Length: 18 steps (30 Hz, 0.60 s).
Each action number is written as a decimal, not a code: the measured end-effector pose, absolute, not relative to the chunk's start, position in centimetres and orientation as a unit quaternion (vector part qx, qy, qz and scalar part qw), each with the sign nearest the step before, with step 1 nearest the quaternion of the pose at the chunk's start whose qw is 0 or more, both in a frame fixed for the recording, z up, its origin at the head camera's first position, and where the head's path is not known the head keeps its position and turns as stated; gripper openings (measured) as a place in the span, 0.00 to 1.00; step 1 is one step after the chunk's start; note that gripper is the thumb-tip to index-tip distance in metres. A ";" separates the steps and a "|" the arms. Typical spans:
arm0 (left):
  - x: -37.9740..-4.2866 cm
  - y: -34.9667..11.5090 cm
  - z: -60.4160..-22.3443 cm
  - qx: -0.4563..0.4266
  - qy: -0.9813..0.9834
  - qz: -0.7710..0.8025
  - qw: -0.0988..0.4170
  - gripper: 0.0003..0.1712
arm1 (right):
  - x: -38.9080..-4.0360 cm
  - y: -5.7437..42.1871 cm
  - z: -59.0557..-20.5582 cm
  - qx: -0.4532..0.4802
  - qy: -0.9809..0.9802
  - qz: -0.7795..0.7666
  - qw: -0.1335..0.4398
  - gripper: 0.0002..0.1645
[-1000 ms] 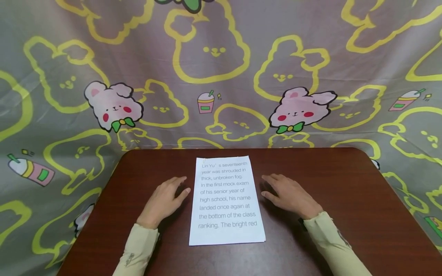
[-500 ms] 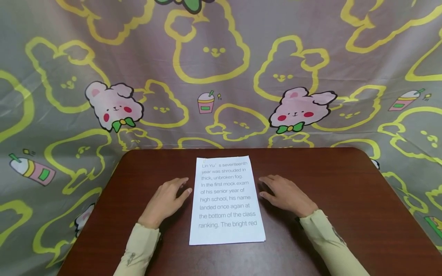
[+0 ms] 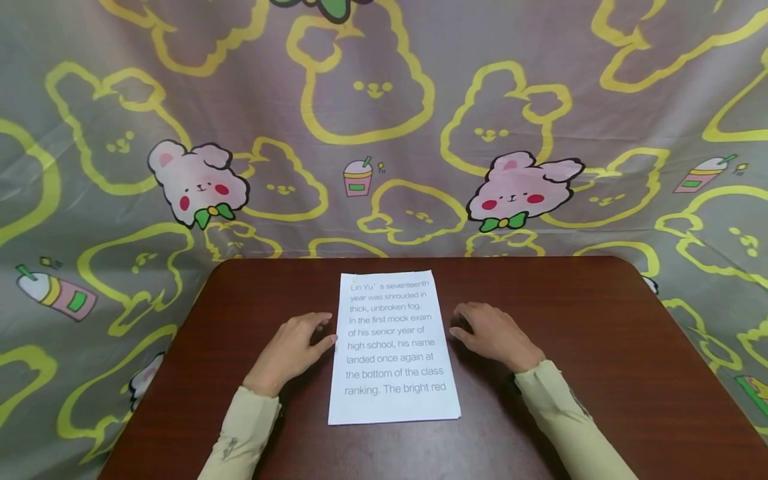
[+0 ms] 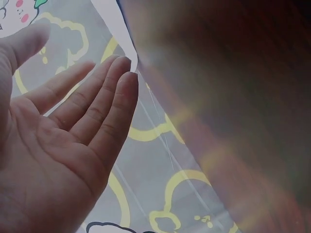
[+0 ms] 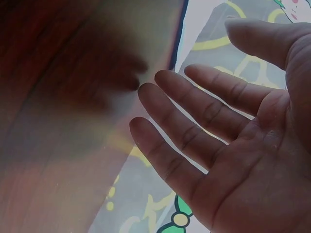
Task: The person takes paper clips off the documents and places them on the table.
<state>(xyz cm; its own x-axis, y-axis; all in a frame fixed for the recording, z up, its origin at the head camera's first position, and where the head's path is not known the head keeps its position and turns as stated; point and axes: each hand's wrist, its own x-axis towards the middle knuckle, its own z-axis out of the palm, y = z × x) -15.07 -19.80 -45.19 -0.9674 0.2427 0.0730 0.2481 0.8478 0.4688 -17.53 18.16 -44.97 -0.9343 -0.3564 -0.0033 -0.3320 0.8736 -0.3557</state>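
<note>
A stack of white printed paper sheets (image 3: pixel 393 407) lies upright to the viewer on the brown table, its large English text facing up. Beside its left edge is my left hand (image 3: pixel 288 350), thumb and fingertips right at the paper's side. On the opposite side my right hand (image 3: pixel 495 333) is close to the right edge, fingers relaxed and bent a little. Palm and loosely extended fingers of the left hand (image 4: pixel 63 131) fill the left wrist view, fingertips near a strip of the paper (image 4: pixel 114 22). In the right wrist view, the right hand (image 5: pixel 243 141) has its fingers spread and nothing in them.
The dark reddish-brown table (image 3: pixel 240 293) has rounded far corners. Behind it and along both sides hangs a grey curtain (image 3: pixel 420 160) printed with yellow outlines, pink bunny heads and drink cups. Long light sleeves cover both forearms.
Both hands have drawn slightly inward, toward the paper's two sides. The right fingers look a bit more bent than before. The paper stays in place.
</note>
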 end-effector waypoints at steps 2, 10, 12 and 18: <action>-15.1 -19.7 -45.2 -0.124 -0.961 -0.245 0.000 0.28 | -17.5 18.1 -45.0 -0.176 0.968 -0.175 0.038 0.18; -15.0 -19.6 -45.0 -0.122 -0.961 -0.249 -0.015 0.27 | -17.8 17.6 -45.3 -0.178 0.967 -0.176 0.033 0.15; -15.0 -19.7 -45.0 -0.124 -0.961 -0.247 -0.015 0.26 | -17.9 17.5 -45.4 -0.179 0.967 -0.176 0.030 0.14; -15.0 -19.7 -45.0 -0.126 -0.962 -0.243 -0.011 0.23 | -18.2 17.1 -45.5 -0.178 0.968 -0.174 0.034 0.13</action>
